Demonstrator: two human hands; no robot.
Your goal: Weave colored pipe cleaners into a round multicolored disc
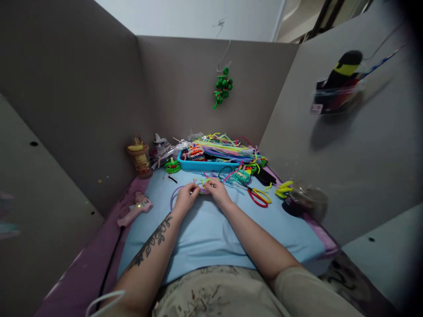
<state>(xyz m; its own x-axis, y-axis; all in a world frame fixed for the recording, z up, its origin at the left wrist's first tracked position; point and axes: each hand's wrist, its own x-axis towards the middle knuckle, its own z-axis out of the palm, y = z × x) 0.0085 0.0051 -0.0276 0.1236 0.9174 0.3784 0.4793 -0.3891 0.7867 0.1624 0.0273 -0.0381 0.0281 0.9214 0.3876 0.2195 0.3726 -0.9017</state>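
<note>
Over the blue cloth (205,233), my left hand (187,196) and my right hand (217,192) are close together, fingers pinched on a small colourful pipe-cleaner piece (204,190). Its purple, pink and yellow-green ends stick out, but most of it is hidden by my fingers. A purple pipe cleaner (172,200) curves out to the left of my left hand. To the right of my right hand lie red-and-yellow-handled scissors (259,197). A teal pipe-cleaner piece (242,176) rests just behind them.
A blue tray (208,165) heaped with pipe cleaners (224,149) stands at the back. A green frog-like piece (172,166) sits beside it. At left are a cup (140,160) and a pink tool (135,211); at right, a dark-lidded jar (295,204). Grey panels surround the table.
</note>
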